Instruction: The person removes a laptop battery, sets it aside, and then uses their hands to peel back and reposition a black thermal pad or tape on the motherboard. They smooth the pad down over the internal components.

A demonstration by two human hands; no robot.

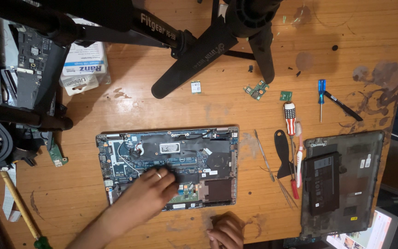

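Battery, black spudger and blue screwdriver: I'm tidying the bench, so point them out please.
Battery (321, 183), head view, middle of its black casing.
Black spudger (282, 146), head view, on its handle.
Blue screwdriver (321, 86), head view, on its blue handle.

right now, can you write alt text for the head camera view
An opened laptop lies on a wooden table, its circuit boards exposed; the left hand rests on its middle and the right hand is curled at the table's near edge. Screwdrivers, a black pry tool and the removed bottom cover lie to the right.
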